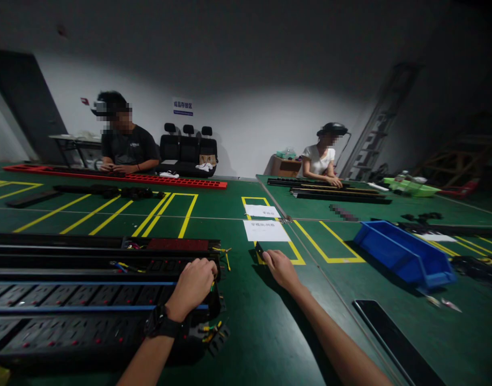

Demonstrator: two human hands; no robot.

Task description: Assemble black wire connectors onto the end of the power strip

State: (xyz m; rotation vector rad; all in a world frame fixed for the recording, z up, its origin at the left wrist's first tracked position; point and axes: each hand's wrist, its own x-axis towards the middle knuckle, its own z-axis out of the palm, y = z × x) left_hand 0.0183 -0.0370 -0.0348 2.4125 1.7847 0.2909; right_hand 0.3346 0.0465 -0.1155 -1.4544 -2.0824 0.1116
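Note:
My left hand [195, 285], with a black watch on the wrist, rests with curled fingers at the right end of the black socket strips [80, 297]. What its fingers grip there is hidden. Blue rails run along the strips, and coloured wires [213, 328] stick out at their ends. My right hand [278, 266] pinches a small dark piece [259, 249] above the green table [265, 332], just below a white paper sheet [265, 231].
A blue bin [404, 254] and a dark phone [394, 338] lie to the right. Across the table, one person [129, 145] sits by a long red frame [177, 181], another [318, 161] by black strips [342, 197]. Further right is a green tray [415, 187].

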